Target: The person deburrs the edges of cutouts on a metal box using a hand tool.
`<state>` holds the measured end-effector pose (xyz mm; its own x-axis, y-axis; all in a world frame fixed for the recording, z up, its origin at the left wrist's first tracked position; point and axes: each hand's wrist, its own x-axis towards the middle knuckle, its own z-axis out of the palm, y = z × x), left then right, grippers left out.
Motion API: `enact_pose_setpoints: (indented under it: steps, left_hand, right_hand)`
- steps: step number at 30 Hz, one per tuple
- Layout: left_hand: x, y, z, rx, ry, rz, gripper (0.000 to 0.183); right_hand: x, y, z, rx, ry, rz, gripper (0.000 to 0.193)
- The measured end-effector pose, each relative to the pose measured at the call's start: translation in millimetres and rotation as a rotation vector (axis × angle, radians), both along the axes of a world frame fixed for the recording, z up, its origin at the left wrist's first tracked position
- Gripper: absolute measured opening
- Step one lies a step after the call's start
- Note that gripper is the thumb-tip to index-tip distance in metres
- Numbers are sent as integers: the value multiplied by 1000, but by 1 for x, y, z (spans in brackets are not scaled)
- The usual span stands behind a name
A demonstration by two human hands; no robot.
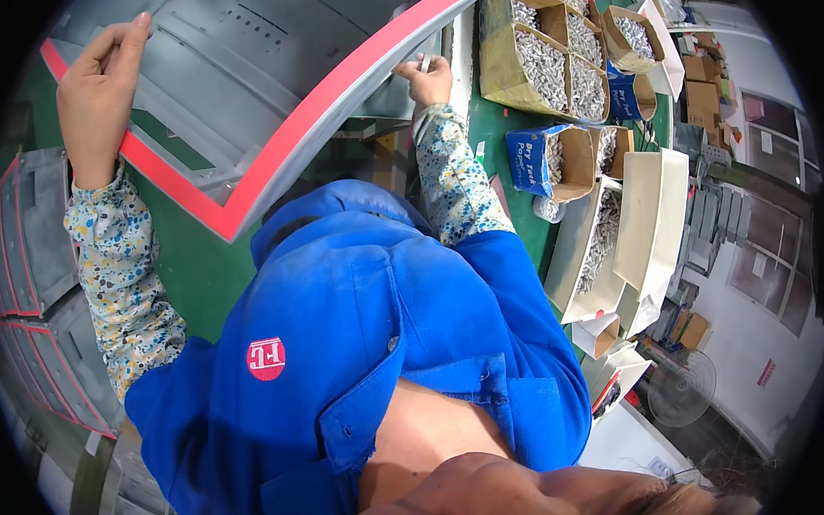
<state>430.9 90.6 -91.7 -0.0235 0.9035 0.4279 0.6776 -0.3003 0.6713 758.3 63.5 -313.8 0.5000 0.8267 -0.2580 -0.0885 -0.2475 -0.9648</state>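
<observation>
A large grey sheet-metal panel (213, 60) with a red-and-white edge frame lies in front of me, one corner pointing toward my body. My left hand (106, 77) is raised over its left edge, thumb and fingers pressed together; whatever they may hold is too small to make out. To the right, beside the panel's right edge, my right hand (431, 81) pinches a small pale cylindrical piece (424, 65) between thumb and fingers. Patterned sleeve covers are on both forearms.
To my right on the green table (506, 220) stand a divided cardboard box (501, 77) of small silvery pieces, a blue carton (528, 160) and a long white bin (571, 256). Red-edged grey panels (53, 234) are stacked at left. Behind stands a fan (681, 384).
</observation>
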Motion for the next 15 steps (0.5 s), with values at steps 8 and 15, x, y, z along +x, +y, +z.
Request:
enact_pose_setpoints:
  steps: [8, 15]
  left_hand:
    - [-3, 0, -1, 31, -11, -22, 28]
    - [-4, 4, -3, 18, 15, -32, 28]
  right_hand:
    - [18, -8, -13, -257, 672, 176, 14]
    - [23, -70, 0, 135, -415, 95, 14]
